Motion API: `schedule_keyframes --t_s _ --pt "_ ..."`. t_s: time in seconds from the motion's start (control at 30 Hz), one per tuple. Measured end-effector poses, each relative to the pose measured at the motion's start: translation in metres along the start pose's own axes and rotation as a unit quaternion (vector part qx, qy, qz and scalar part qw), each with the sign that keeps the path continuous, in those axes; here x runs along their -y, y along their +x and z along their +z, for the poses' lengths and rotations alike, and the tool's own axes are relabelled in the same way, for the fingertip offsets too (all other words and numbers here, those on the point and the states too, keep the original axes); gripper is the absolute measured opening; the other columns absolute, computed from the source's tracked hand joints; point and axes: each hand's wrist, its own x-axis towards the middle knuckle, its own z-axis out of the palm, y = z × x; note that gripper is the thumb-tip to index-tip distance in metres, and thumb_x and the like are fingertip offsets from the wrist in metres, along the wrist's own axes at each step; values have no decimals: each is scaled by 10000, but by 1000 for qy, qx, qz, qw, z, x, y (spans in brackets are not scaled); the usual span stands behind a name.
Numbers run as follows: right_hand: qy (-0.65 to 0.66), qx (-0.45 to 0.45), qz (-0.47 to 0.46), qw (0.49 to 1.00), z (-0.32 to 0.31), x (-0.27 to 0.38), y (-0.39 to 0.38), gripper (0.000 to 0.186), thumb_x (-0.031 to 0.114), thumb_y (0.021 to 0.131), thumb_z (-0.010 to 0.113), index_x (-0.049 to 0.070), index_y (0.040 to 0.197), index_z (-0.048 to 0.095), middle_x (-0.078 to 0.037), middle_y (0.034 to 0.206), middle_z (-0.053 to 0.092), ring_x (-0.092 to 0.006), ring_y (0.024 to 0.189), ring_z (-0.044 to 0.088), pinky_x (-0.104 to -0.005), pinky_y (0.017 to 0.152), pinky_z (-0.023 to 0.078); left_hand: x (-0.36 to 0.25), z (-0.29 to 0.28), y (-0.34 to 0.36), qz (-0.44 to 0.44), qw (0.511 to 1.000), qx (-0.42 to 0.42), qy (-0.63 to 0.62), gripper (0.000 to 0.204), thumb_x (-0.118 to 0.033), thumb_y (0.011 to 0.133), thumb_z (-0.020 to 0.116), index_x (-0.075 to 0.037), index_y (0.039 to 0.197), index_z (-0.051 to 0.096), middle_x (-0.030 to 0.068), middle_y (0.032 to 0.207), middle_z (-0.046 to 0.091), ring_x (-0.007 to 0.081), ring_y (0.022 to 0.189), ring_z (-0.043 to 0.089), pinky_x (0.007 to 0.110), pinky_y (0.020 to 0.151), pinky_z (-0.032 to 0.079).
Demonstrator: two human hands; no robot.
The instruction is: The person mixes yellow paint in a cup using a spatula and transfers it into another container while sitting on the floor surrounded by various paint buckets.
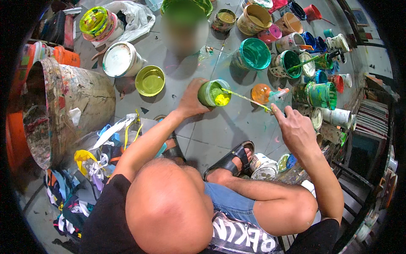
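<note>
- Translucent paint tub (pixel 204 94), with green and bright yellow paint inside, is held just above the middle of the frame; whether the floor is touched by its base cannot be told.
- At the far left, orange containers (pixel 67 57) are partly hidden by a large stained bucket (pixel 84 89).
- In the lower left, cloth scraps (pixel 78 213) are heaped.
- In the upper left, a yellow-smeared pail (pixel 112 28) is flanked by a white plastic bag (pixel 146 19); below them, a white-lidded bucket (pixel 118 59) and an olive-green pail (pixel 150 81) are seen side by side.
- Left of the middle, the tub's left side is covered by the left hand (pixel 193 100), its fingers curved around the wall and partly hidden.
- Right of the middle, a paint-coated stick (pixel 246 99) is dipped into the tub; a teal bucket (pixel 251 55) is placed above it, and its outer end is closely neighboured by an orange bottle (pixel 260 93).
- That end is pinched by the right hand (pixel 297 130), index finger extended, thumb hidden.
- In the upper right, the floor is crowded by paint pots, one green pot (pixel 284 62) with a green-handled brush (pixel 311 61) leaned in it.
</note>
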Motion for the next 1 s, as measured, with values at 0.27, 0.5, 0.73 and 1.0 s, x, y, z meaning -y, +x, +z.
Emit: schedule_keyframes --t_s 0.27,0.5,0.73,1.0 --pt "-3 -125 22 992 -9 -25 -16 587 25 817 595 147 1388 530 -103 927 561 -301 805 641 -412 680 535 -47 -38 31 -121 924 -9 -364 911 -341 669 924 -56 1389 445 120 1318 545 237 1255 523 408 1072 441" --pt "-20 -63 81 994 -46 -9 -29 603 41 826 593 135 1416 509 -97 906 551 -285 781 645 -398 660 533 -45 -29 41 -223 643 34 -732 674 -447 953 609 -107 1485 375 90 1396 515 279 1291 516 417 1076 450" --pt "4 -88 6 996 -48 -12 -24 510 92 866 574 89 1372 505 -121 863 561 -291 760 648 -424 635 526 -36 -13 47 -294 692 -133 -645 538 -392 999 542 -59 1415 465 94 1305 577 207 1167 578 376 1001 471" --pt "134 117 109 978 -71 10 13 241 208 976 496 20 1091 593 -255 807 633 -437 798 646 -533 706 510 -38 -39 60 -164 816 -143 -535 441 -257 938 645 26 1273 588 121 1170 663 178 1035 624 300 946 477"
